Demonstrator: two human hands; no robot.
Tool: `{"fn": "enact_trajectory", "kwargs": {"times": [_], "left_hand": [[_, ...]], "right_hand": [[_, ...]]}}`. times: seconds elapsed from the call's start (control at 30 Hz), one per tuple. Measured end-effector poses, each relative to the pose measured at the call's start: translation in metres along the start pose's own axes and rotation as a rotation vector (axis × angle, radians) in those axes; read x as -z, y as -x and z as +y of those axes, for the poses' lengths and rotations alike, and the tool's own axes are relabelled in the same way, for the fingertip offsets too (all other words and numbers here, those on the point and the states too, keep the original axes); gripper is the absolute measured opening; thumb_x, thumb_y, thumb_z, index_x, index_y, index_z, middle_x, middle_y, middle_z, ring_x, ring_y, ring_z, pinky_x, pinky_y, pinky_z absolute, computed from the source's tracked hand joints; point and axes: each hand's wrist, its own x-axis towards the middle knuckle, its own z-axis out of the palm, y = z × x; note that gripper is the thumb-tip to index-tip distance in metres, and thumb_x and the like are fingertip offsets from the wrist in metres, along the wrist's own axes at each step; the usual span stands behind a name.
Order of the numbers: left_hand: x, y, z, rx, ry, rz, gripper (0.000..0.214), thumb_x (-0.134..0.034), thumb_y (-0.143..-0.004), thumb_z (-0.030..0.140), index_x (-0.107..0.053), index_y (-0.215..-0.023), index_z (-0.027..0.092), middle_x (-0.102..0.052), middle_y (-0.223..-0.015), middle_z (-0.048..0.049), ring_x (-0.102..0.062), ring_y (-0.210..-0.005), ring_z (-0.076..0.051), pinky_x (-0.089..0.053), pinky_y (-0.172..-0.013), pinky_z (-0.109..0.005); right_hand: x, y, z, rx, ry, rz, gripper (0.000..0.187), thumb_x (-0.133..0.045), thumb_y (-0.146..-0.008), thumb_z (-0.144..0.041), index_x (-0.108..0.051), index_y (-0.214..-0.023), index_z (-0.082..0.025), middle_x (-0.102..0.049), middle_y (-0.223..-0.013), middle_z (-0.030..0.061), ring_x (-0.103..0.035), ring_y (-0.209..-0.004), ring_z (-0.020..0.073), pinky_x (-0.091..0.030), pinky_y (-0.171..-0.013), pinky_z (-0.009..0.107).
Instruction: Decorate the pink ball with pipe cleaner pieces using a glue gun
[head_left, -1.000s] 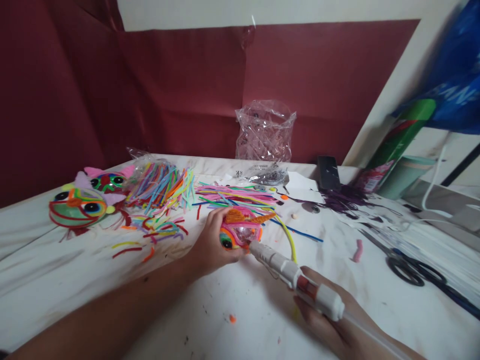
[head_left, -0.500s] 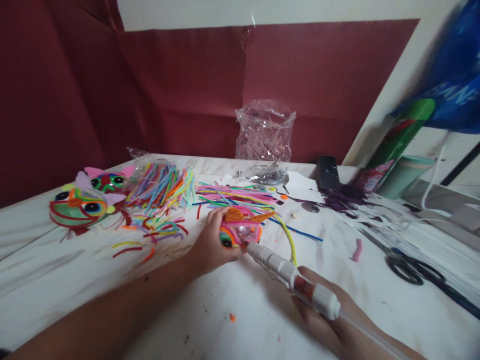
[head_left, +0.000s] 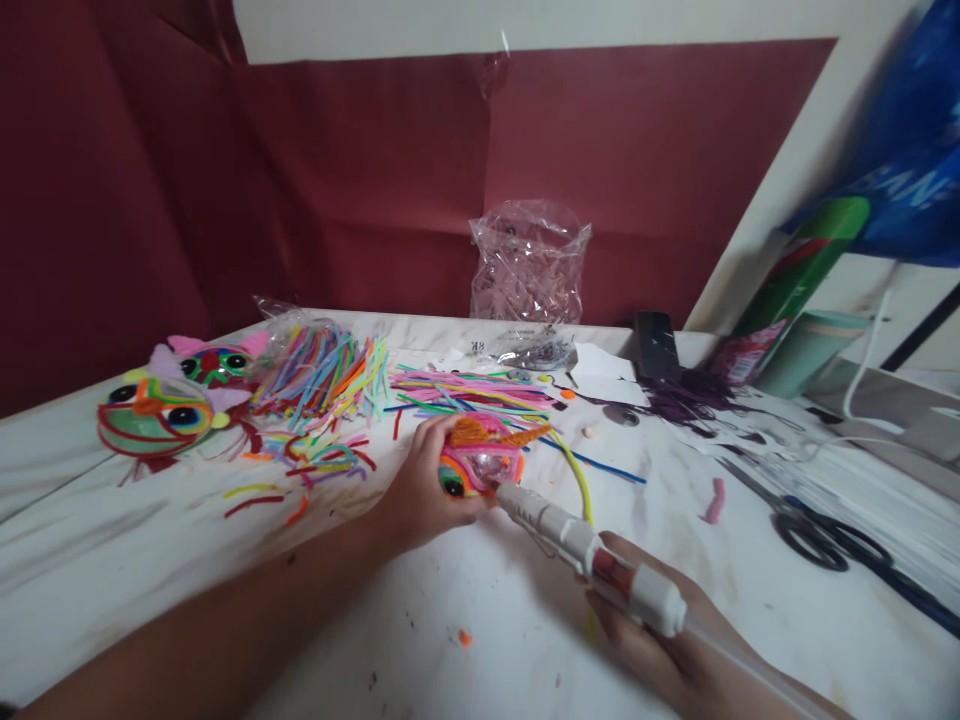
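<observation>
a person's left hand curls around the side of a small decorated ball, fingers partly closed on it, just above the middle of a marbled white tabletop. the ball carries pink and orange trim and a dark-centred eye ringed in green. the right hand is wrapped around a white glue gun, its nozzle at the ball's lower right edge; whether the tip touches cannot be told. a clear stick trails from the gun's rear end.

behind the gun, a yellow strip bends down toward the right hand. at far left sit two decorated figures, one with a red-outlined mouth and, behind it, one with pink ears. beside them lies a bundle of coloured strips, with short cut pieces scattered in front. a crumpled clear bag stands at the back, before a dark red sheet. black-handled scissors lie at right, near a short pink piece.
</observation>
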Motion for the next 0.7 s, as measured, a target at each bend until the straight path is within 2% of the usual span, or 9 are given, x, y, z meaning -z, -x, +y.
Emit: {"fn": "enact_trajectory", "kwargs": {"times": [0.13,0.4,0.7], "left_hand": [[0.0,-0.0002,0.0011,0.006,0.001,-0.005,0.082,-0.077,-0.055,0.03,-0.039,-0.127,0.018,-0.044,-0.125,-0.0117,-0.044,-0.121,-0.029,-0.037,-0.106,-0.042],[0.0006,-0.0006,0.0019,0.014,0.01,-0.003,0.08,-0.077,-0.055,0.03,-0.04,-0.125,0.019,-0.045,-0.124,-0.0118,-0.045,-0.119,-0.03,-0.038,-0.104,-0.045],[0.001,-0.0012,0.0042,0.024,0.017,0.003,0.079,-0.077,-0.055,0.031,-0.041,-0.124,0.017,-0.046,-0.122,-0.0127,-0.046,-0.118,-0.03,-0.039,-0.103,-0.045]], "right_hand": [[0.0036,-0.0021,-0.0037,0.022,-0.007,-0.018,0.014,-0.039,-0.092,-0.027,-0.045,-0.08,-0.024,-0.048,-0.066,-0.003,-0.048,-0.053,0.0113,-0.041,-0.05,0.021],[0.0039,-0.0014,-0.0023,0.038,-0.013,-0.012,0.014,-0.039,-0.092,-0.026,-0.044,-0.079,-0.024,-0.046,-0.065,-0.0038,-0.045,-0.052,0.0109,-0.04,-0.048,0.02],[-0.0002,0.0003,-0.0015,0.005,0.004,0.012,0.018,-0.037,-0.093,-0.031,-0.043,-0.077,-0.023,-0.047,-0.062,-0.003,-0.044,-0.049,0.0113,-0.04,-0.045,0.022]]}}
